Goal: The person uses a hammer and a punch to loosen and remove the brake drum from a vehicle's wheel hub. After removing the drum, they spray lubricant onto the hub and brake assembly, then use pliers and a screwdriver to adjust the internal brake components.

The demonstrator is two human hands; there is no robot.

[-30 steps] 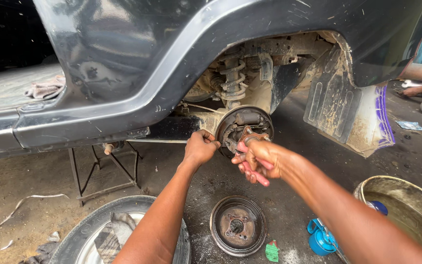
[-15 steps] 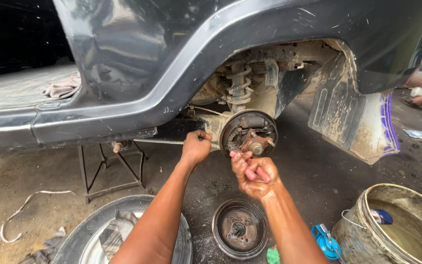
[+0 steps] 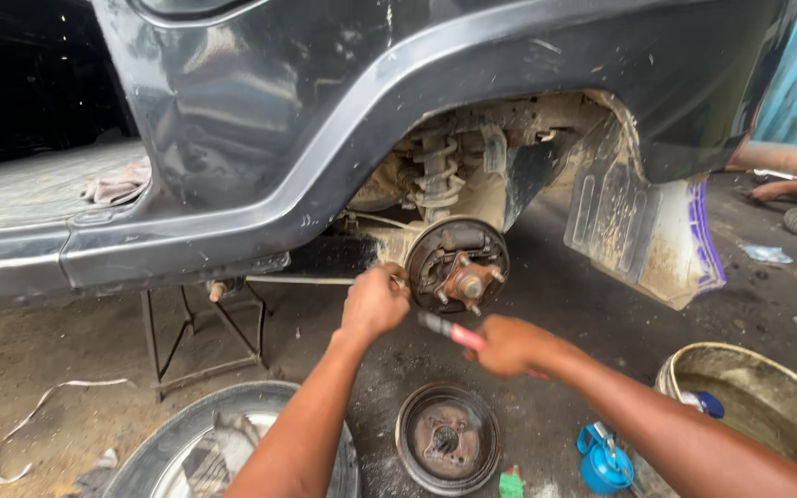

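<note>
Below the hub [image 3: 469, 285], brake drum [image 3: 447, 439].

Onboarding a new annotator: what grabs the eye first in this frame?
The bare brake assembly under the dark car's wheel arch, mid-frame. The left hand grips its left edge; the right hand points a red-handled tool at it. The removed brake drum lies on the ground below, beside a wheel.

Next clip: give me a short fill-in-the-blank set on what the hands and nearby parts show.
1. The right hand grips a tool with a ____ handle.
2. The left hand rests at the ____ edge of the brake assembly.
3. The removed brake drum lies on the ____.

Missing words: red; left; ground
</note>
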